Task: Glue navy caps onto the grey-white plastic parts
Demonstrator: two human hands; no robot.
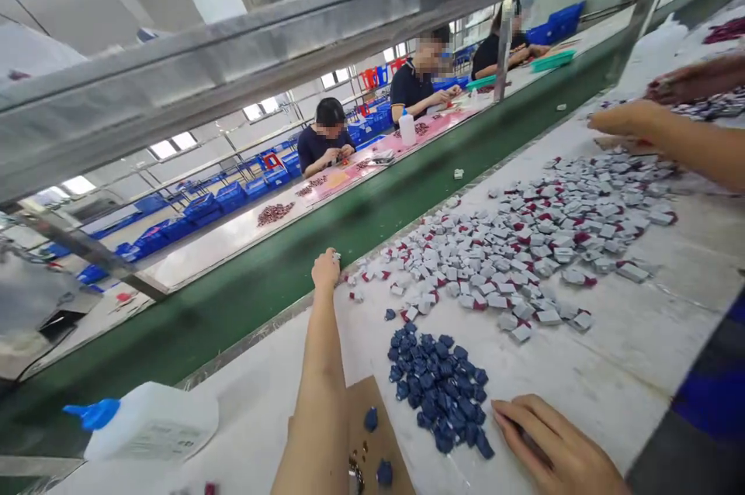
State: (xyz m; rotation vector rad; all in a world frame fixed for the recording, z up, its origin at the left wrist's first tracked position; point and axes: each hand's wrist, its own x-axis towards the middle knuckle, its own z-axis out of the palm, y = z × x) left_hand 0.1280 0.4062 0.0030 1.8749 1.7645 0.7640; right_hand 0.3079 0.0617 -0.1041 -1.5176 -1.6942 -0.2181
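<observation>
My left hand (326,268) reaches out to the near edge of the green conveyor belt (244,309). Its fingers are closed around a small whitish piece (336,256), only partly visible. Beside a heap of small dark blue pieces (442,386), my right hand (552,444) is low over the table, thumb and index tips together; anything between them is hidden. Under my left forearm lies a brown board (381,402) bearing a blue piece (384,472), another blue piece (371,419), tiny brass-coloured bits (359,452) and a shiny metal part.
Grey-white and dark red pieces (494,262) spread across the table beyond the blue heap. A white bottle with a blue cap (151,425) lies at left. Another person's arm (669,130) reaches in at right. Across the belt, several people sit working. A metal rail (261,53) crosses overhead.
</observation>
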